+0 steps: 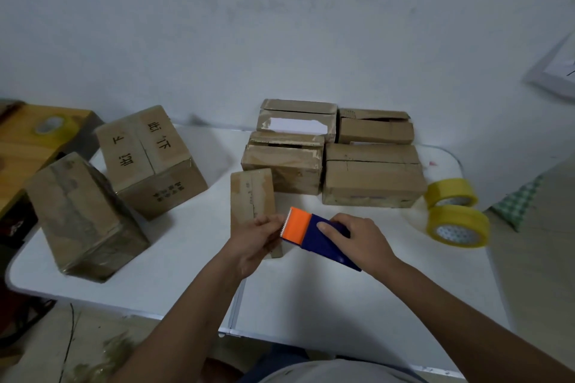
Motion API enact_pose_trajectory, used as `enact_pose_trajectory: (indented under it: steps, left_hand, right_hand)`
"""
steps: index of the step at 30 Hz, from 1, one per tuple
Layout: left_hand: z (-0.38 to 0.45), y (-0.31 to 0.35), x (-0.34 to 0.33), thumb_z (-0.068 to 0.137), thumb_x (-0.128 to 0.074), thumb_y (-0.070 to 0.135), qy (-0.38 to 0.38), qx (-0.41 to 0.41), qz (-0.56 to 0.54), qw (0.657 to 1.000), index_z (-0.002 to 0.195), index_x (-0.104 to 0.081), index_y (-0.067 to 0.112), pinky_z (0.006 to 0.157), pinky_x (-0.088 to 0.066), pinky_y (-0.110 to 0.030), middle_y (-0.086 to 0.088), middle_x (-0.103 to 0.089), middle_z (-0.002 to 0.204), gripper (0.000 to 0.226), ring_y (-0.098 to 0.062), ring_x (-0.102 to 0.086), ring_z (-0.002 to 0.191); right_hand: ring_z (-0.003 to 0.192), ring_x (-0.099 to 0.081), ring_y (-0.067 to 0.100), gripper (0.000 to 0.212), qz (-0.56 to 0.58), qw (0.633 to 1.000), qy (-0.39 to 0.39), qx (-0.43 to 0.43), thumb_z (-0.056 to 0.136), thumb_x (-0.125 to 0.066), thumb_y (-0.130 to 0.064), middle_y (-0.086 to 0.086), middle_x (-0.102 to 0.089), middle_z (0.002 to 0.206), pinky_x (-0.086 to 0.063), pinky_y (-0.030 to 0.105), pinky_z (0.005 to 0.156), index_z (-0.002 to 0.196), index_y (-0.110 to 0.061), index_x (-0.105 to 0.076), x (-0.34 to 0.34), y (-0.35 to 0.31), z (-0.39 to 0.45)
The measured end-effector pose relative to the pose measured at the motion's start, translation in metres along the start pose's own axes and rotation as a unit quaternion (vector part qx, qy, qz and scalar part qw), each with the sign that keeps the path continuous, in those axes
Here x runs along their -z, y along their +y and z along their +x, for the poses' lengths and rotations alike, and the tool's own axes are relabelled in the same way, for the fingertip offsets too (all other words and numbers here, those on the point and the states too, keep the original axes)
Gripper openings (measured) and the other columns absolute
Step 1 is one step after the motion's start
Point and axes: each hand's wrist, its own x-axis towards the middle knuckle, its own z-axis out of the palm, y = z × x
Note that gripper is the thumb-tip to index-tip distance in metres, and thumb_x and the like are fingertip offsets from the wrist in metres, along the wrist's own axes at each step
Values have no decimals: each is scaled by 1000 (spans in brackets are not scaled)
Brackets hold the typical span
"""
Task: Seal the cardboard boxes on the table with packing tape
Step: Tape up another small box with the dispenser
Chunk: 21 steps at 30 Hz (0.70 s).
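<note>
My right hand (361, 242) grips the blue tape dispenser (323, 238), fingers curled over its body, orange toothed end pointing left. My left hand (258, 242) pinches at that toothed edge, fingers nearly closed, over a small narrow cardboard box (250, 193). Four small boxes (370, 177) cluster behind on the white table (342, 298); two big boxes (149, 158) left; two yellow tape rolls (455, 225) right.

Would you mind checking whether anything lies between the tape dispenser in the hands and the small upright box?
Nothing visible does. The tape dispenser, held in the right hand, sits beside the small box; only the left hand overlaps that box.
</note>
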Motion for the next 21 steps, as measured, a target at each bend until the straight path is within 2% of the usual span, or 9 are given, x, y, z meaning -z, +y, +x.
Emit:
enact_pose_trajectory:
  steps: [3, 6, 8, 12, 16, 19, 21]
  left_hand:
    - [-1, -2, 1, 99, -57, 14, 16, 15, 25, 999, 110, -72, 8, 97, -50, -35, -15, -71, 112, 19, -20, -63, 104]
    - [-4, -3, 5, 99, -57, 15, 6, 24, 36, 999, 102, -72, 9, 72, -54, -21, -9, -71, 97, 16, -14, -64, 89]
    - [-9, -3, 8, 101, -55, 16, -2, 8, 38, 999, 99, -71, 11, 67, -51, -19, -4, -71, 90, 17, -11, -64, 83]
    - [-12, -9, 10, 104, -49, 19, 31, -42, 119, 992, 102, -65, 8, 73, -53, -22, -9, -72, 96, 20, -18, -69, 91]
    - [-12, -13, 11, 103, -51, 23, 83, -79, 141, 983, 103, -62, 9, 67, -51, -20, -7, -68, 98, 18, -16, -66, 90]
    - [-10, -14, 26, 102, -52, 22, 116, -94, 126, 981, 108, -62, 4, 85, -56, -36, -13, -65, 110, 21, -29, -63, 103]
    - [-9, -17, 39, 102, -52, 21, 127, -98, 129, 978, 106, -63, 4, 86, -56, -36, -13, -65, 111, 20, -30, -63, 102]
  right_hand:
    - [79, -62, 4, 38, -12, 1000, -17, 13, 93, -48, -57, -8, -69, 93, -41, 15, 63, 103, -23, -63, -1, -3, 1]
    - [82, -63, 5, 39, -22, 999, -30, 20, 92, -49, -59, -10, -68, 96, -44, 15, 64, 106, -25, -62, -1, -5, 2]
    - [81, -62, 4, 42, -26, 999, -39, 25, 91, -47, -62, -11, -68, 97, -43, 15, 63, 107, -26, -62, 0, -6, 3]
    - [78, -60, 3, 47, -61, 995, -61, 47, 90, -43, -66, -9, -68, 97, -42, 16, 63, 108, -27, -62, 1, -9, 8]
    - [74, -60, 3, 50, -93, 990, -75, 72, 90, -38, -68, -9, -68, 92, -40, 15, 60, 104, -27, -62, 4, -15, 14]
    - [72, -59, 2, 46, -126, 985, -94, 74, 91, -38, -69, -11, -64, 85, -38, 16, 59, 96, -29, -59, 8, -14, 19]
    - [72, -59, 3, 45, -147, 980, -108, 74, 91, -39, -69, -11, -65, 86, -40, 17, 60, 94, -28, -58, 7, -12, 22]
